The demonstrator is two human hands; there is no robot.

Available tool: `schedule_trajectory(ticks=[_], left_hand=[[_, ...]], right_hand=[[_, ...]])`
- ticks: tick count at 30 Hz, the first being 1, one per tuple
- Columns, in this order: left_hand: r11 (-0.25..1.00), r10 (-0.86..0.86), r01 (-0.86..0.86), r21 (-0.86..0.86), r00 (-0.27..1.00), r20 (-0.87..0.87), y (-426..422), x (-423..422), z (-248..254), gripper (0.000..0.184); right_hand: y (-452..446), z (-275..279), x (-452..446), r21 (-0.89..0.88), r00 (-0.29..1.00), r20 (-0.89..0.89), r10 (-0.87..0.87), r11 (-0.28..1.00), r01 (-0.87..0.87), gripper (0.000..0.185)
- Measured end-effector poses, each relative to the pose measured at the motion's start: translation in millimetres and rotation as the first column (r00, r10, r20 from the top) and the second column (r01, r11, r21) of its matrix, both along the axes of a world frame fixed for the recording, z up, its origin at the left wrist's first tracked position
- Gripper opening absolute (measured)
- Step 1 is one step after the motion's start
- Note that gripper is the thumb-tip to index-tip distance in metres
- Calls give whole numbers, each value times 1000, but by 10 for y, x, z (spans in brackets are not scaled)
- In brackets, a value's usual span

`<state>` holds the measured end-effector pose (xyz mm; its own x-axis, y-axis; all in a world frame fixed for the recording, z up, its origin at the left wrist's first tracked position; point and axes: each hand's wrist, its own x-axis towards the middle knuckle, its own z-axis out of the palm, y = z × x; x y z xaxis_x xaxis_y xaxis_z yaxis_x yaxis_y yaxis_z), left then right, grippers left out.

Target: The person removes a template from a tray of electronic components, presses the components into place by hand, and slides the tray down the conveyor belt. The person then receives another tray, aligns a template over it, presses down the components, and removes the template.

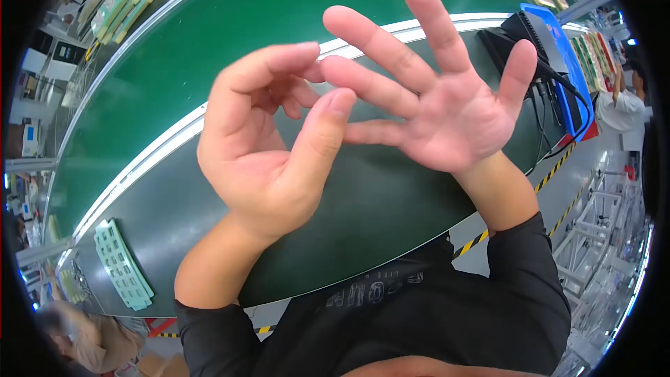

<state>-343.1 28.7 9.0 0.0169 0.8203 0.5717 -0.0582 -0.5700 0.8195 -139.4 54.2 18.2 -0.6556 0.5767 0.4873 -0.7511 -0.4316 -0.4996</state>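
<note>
My left hand (269, 139) is raised over the dark green work surface (391, 202), its fingers curled inward and its thumb apart from the index finger. I see no object in it. Beside it, my right hand (447, 112) faces palm up, with all its fingers spread and nothing held. One fingertip of the right hand overlaps the gap between my left thumb and index finger; whether they touch, I cannot tell. The right little finger's tip passes behind the left thumb.
A pale green slotted plate (123, 265) lies at the left end of the surface. At the right stand a blue tray (581, 101) and a black device (534, 35) with cables. Beyond a white rail runs a green belt (167, 63). Other people (91, 338) are nearby.
</note>
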Motion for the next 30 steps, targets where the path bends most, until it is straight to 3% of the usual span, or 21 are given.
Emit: schedule_trajectory(ticks=[3, 8, 12, 15, 21, 25, 27, 28, 29, 30], left_hand=[[999, -38, 37, -11, 996, -77, 4, -63, 107, 36], [993, 0, 24, 117, 981, -195, 32, -98, 65, 37], [994, -96, 95, -47, 995, -25, 12, -103, 81, 32], [983, -65, 69, -172, 997, 28, -26, -75, 189, 23], [961, -135, 181, -211, 967, 215, 70, -151, 152, 30], [959, -175, 215, -185, 962, 210, 65, -165, 162, 32], [957, -180, 217, -190, 964, 194, 49, -157, 175, 32], [957, -182, 217, -193, 966, 183, 46, -155, 179, 32], [956, -183, 215, -198, 969, 167, 47, -156, 181, 33], [955, -180, 211, -207, 971, 157, 43, -147, 181, 32]], right_hand=[[5, -1, -14, 13, 1000, 9, 24, 1000, -24, 93], [58, -51, 18, 105, 998, 34, 59, 993, -62, 93], [21, -39, 14, 115, 995, 80, 65, 991, -74, 94], [0, -32, 2, 111, 996, 63, 63, 991, -70, 95], [12, -42, -7, 121, 998, 51, 43, 991, -49, 97], [10, -63, 11, 118, 994, 91, -59, 992, 48, 99], [23, -102, 74, 398, 892, 254, -373, 881, 255, 98], [20, -117, 139, 653, 703, 307, -642, 679, 335, 96], [27, -107, 174, 819, 533, 231, -814, 458, 345, 92], [49, -100, 165, 939, 392, 35, -919, 165, 302, 87]])
